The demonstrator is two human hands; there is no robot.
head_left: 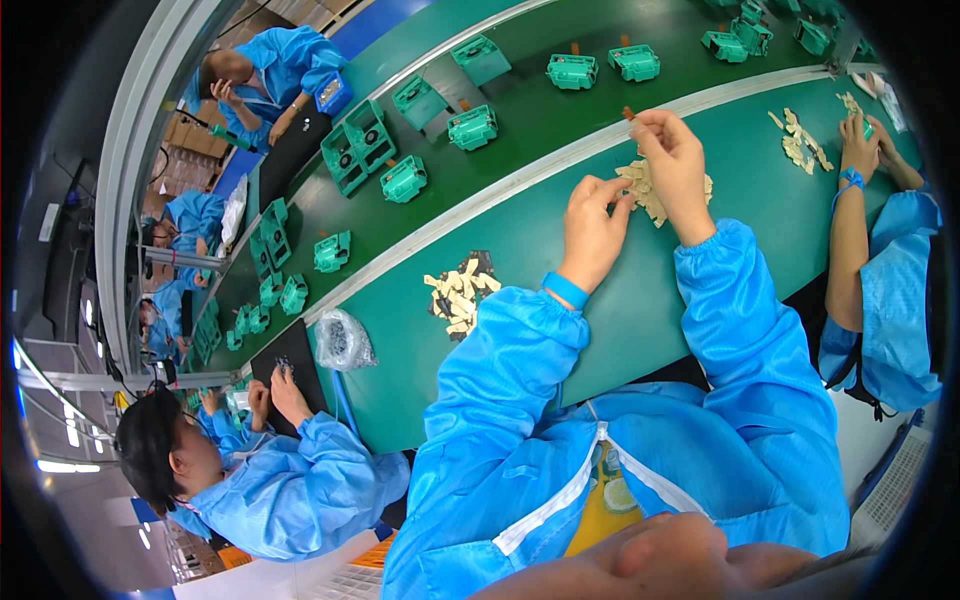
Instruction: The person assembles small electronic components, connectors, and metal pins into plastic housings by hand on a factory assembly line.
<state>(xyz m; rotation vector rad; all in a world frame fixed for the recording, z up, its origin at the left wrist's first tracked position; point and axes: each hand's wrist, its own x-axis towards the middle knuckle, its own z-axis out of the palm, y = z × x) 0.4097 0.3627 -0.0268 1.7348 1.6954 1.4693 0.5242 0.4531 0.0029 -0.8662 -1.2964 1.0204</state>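
My right hand (675, 168) is raised over the green worktable (540, 360), near the conveyor's rail. Its thumb and forefinger pinch a small orange-brown strip (628, 113). Just left of it, my left hand (590, 235) has its thumb and fingertips drawn together; whatever they hold, if anything, is too small to make out. A loose heap of small cream-coloured strips (650, 192) lies beneath and between my hands, partly hidden by them. Further left, more cream strips (458, 292) are piled up with black pieces among them.
Beyond the pale rail (480, 200), a green conveyor carries several teal plastic housings (573, 71), some with orange-brown tabs. A clear plastic bag (343, 338) sits on the table's left. Co-workers sit at my left (290, 480) and right (890, 290); others work across the line.
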